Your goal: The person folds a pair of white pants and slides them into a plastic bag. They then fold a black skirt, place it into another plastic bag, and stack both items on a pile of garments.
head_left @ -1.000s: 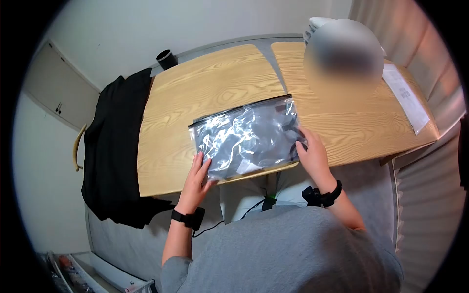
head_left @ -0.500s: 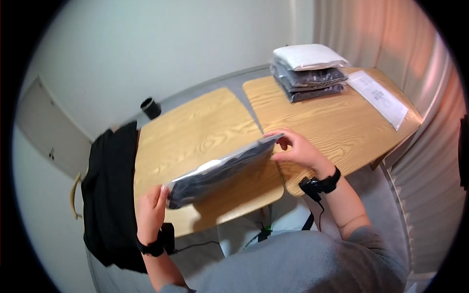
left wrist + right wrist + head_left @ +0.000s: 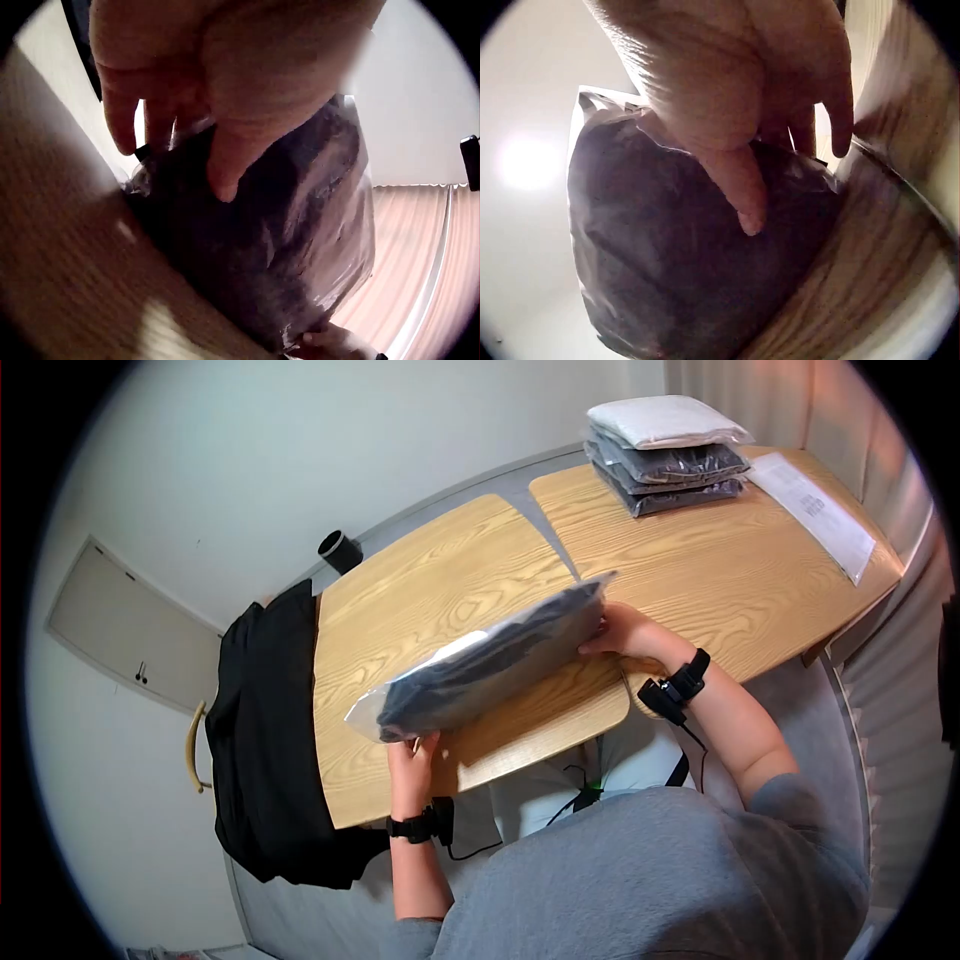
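Observation:
A clear plastic bag point(image 3: 500, 650) with folded dark clothing inside is tilted up on its long edge over the near part of the table. My left hand point(image 3: 410, 775) grips its left end from below, the thumb on the near face in the left wrist view. At the other end my right hand point(image 3: 630, 632) holds the bag, with its thumb point(image 3: 742, 199) pressed against the dark face and the other fingers partly hidden behind. The bag's lower edge is right at the wood in both wrist views.
Several bagged folded garments, a white one point(image 3: 665, 422) on top, are stacked at the back right. Beside them lies a flat white packet point(image 3: 815, 510). Black cloth point(image 3: 265, 740) drapes over the left side. A black bin point(image 3: 340, 550) stands behind the table point(image 3: 420, 580), which has a gap between its two tops.
The bag lay flat with my hands at its sides; both hands have lifted it and tilted it up. In the last half second my left hand has moved beneath its left end.

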`<act>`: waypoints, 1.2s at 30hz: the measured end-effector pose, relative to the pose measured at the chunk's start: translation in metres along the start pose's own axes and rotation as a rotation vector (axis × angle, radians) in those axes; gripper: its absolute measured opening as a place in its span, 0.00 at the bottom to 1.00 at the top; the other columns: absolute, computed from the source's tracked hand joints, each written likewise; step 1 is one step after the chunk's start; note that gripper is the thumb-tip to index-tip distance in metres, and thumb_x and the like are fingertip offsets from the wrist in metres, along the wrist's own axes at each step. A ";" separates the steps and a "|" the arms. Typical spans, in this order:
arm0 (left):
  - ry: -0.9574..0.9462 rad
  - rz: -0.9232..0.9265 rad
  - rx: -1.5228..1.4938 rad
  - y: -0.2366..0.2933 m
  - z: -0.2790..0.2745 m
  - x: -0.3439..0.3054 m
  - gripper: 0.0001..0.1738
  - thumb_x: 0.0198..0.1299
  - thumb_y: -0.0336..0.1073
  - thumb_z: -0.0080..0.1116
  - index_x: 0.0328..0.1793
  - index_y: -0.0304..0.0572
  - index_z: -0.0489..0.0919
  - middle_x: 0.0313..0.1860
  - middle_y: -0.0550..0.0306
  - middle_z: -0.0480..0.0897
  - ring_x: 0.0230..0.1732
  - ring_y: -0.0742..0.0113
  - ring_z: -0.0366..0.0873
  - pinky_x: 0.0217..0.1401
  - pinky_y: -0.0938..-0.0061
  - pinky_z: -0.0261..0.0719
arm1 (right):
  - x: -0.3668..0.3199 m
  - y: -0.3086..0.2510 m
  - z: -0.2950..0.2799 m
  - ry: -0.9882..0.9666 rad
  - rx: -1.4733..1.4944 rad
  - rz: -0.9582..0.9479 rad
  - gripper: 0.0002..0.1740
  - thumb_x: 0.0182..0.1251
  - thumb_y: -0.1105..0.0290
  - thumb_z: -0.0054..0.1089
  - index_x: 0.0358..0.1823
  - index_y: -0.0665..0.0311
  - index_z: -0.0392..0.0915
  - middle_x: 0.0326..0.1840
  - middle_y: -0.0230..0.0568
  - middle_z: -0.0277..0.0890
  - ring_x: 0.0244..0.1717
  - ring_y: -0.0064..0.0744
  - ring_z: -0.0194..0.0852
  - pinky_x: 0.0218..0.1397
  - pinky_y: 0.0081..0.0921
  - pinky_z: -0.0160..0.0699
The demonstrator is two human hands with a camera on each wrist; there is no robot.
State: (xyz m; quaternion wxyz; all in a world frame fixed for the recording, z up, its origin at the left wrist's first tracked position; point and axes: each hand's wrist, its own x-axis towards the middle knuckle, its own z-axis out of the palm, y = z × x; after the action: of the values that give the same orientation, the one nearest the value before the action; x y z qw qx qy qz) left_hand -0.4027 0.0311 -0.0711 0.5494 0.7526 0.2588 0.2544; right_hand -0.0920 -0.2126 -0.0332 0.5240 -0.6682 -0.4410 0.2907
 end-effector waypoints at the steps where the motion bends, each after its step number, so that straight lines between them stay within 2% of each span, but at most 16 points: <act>1: 0.025 0.050 0.131 -0.007 -0.004 0.000 0.22 0.56 0.24 0.58 0.58 0.34 0.69 0.50 0.56 0.78 0.53 0.68 0.73 0.58 0.73 0.68 | -0.001 0.002 0.000 -0.035 -0.070 0.098 0.27 0.50 0.74 0.70 0.54 0.69 0.72 0.49 0.47 0.78 0.54 0.36 0.74 0.57 0.28 0.70; 3: 0.054 0.088 0.255 -0.010 -0.005 -0.003 0.20 0.59 0.25 0.57 0.58 0.34 0.69 0.48 0.57 0.79 0.51 0.69 0.74 0.56 0.74 0.69 | -0.005 0.000 0.005 -0.014 -0.122 0.029 0.26 0.52 0.71 0.69 0.52 0.72 0.73 0.47 0.50 0.79 0.52 0.36 0.75 0.56 0.28 0.70; 5: 0.087 0.130 0.181 0.016 -0.004 -0.005 0.18 0.59 0.24 0.56 0.56 0.33 0.70 0.44 0.56 0.79 0.44 0.67 0.75 0.49 0.74 0.72 | -0.015 -0.018 0.010 0.178 -0.175 0.029 0.24 0.56 0.69 0.66 0.52 0.72 0.73 0.47 0.49 0.79 0.50 0.37 0.76 0.56 0.28 0.70; 6: 0.107 0.135 -0.081 0.029 0.004 -0.007 0.15 0.61 0.26 0.55 0.54 0.33 0.71 0.41 0.57 0.79 0.40 0.71 0.75 0.44 0.78 0.72 | -0.014 -0.008 0.006 0.119 -0.077 -0.012 0.23 0.60 0.65 0.63 0.51 0.74 0.73 0.45 0.48 0.79 0.49 0.34 0.75 0.55 0.27 0.71; 9: 0.134 -0.011 0.131 0.055 0.003 -0.013 0.09 0.63 0.33 0.55 0.37 0.33 0.72 0.28 0.60 0.75 0.31 0.76 0.68 0.32 0.78 0.68 | -0.024 -0.020 0.009 0.219 0.142 -0.015 0.24 0.63 0.62 0.60 0.52 0.76 0.71 0.42 0.48 0.79 0.47 0.31 0.75 0.53 0.25 0.71; 11: 0.137 -0.068 0.116 0.052 0.014 -0.012 0.13 0.63 0.36 0.56 0.32 0.33 0.70 0.24 0.57 0.73 0.26 0.71 0.65 0.28 0.73 0.66 | -0.028 -0.017 0.009 0.197 0.135 0.067 0.25 0.65 0.59 0.59 0.51 0.76 0.71 0.40 0.47 0.78 0.43 0.29 0.74 0.47 0.25 0.73; 14: 0.038 -0.137 0.520 0.032 0.027 -0.015 0.16 0.59 0.39 0.60 0.36 0.30 0.71 0.23 0.45 0.73 0.26 0.51 0.70 0.32 0.64 0.69 | -0.036 -0.006 0.014 0.246 -0.103 0.337 0.25 0.64 0.58 0.59 0.49 0.76 0.71 0.38 0.45 0.77 0.39 0.28 0.73 0.42 0.27 0.73; 15: 0.039 -0.157 0.514 0.034 0.028 -0.019 0.16 0.59 0.39 0.60 0.36 0.30 0.71 0.23 0.45 0.73 0.26 0.51 0.70 0.32 0.64 0.69 | -0.039 -0.008 0.018 0.331 -0.239 0.345 0.25 0.64 0.58 0.59 0.49 0.75 0.70 0.38 0.48 0.76 0.40 0.34 0.74 0.43 0.29 0.73; 17: 0.204 -0.134 0.647 0.042 0.028 -0.023 0.16 0.58 0.39 0.61 0.40 0.31 0.72 0.29 0.44 0.76 0.31 0.51 0.73 0.36 0.64 0.71 | -0.043 -0.015 0.024 0.504 -0.519 0.330 0.26 0.62 0.58 0.60 0.51 0.73 0.69 0.39 0.53 0.75 0.41 0.45 0.75 0.45 0.35 0.73; 18: 0.275 0.037 0.715 0.047 0.026 -0.024 0.18 0.58 0.38 0.61 0.47 0.32 0.72 0.38 0.42 0.77 0.39 0.50 0.75 0.43 0.62 0.72 | -0.051 -0.018 0.029 0.670 -0.845 -0.011 0.26 0.60 0.61 0.60 0.56 0.69 0.67 0.47 0.55 0.73 0.50 0.51 0.71 0.53 0.38 0.70; 19: 0.244 0.143 0.721 0.055 0.025 -0.025 0.20 0.57 0.36 0.60 0.51 0.32 0.71 0.47 0.40 0.76 0.48 0.48 0.74 0.52 0.63 0.71 | -0.053 -0.026 0.035 0.658 -0.849 -0.014 0.26 0.60 0.61 0.60 0.56 0.69 0.67 0.47 0.55 0.73 0.50 0.51 0.71 0.53 0.38 0.70; 21: 0.033 0.292 0.625 0.073 0.033 -0.020 0.27 0.58 0.40 0.60 0.59 0.33 0.68 0.58 0.38 0.72 0.61 0.43 0.67 0.63 0.61 0.64 | -0.049 -0.042 0.054 0.427 -0.728 -0.152 0.26 0.61 0.61 0.58 0.59 0.64 0.67 0.58 0.52 0.68 0.61 0.49 0.64 0.64 0.40 0.61; 22: 0.042 0.284 0.623 0.079 0.039 -0.014 0.27 0.58 0.40 0.60 0.59 0.33 0.68 0.58 0.38 0.72 0.61 0.43 0.67 0.63 0.61 0.64 | -0.044 -0.041 0.067 0.355 -0.830 -0.222 0.26 0.62 0.60 0.56 0.60 0.60 0.67 0.62 0.49 0.66 0.64 0.48 0.60 0.66 0.43 0.57; 24: -0.305 0.423 0.783 0.086 0.051 0.000 0.34 0.59 0.50 0.56 0.69 0.44 0.63 0.69 0.38 0.61 0.71 0.41 0.55 0.70 0.53 0.54 | -0.030 -0.038 0.088 0.198 -0.954 -0.258 0.25 0.64 0.55 0.53 0.63 0.48 0.68 0.70 0.44 0.58 0.72 0.48 0.49 0.70 0.54 0.44; 28: -0.474 0.397 1.121 0.071 0.067 0.017 0.39 0.60 0.63 0.45 0.75 0.58 0.57 0.76 0.42 0.48 0.76 0.40 0.41 0.70 0.38 0.43 | -0.011 -0.026 0.098 0.137 -1.095 -0.298 0.26 0.64 0.48 0.50 0.64 0.41 0.68 0.70 0.42 0.58 0.72 0.49 0.49 0.69 0.60 0.44; 36: -0.456 0.364 1.127 0.058 0.073 0.018 0.40 0.59 0.65 0.45 0.74 0.58 0.58 0.76 0.40 0.47 0.75 0.37 0.41 0.68 0.35 0.44 | -0.003 -0.023 0.097 0.082 -1.043 -0.242 0.25 0.63 0.49 0.53 0.61 0.42 0.71 0.71 0.42 0.56 0.72 0.52 0.49 0.67 0.62 0.45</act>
State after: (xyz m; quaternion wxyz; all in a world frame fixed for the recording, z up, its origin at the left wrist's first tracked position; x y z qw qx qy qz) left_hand -0.3345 -0.0226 -0.0328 0.0580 0.9936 0.0973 0.0019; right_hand -0.1827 -0.1710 -0.0393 0.1692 -0.7950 -0.5799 -0.0557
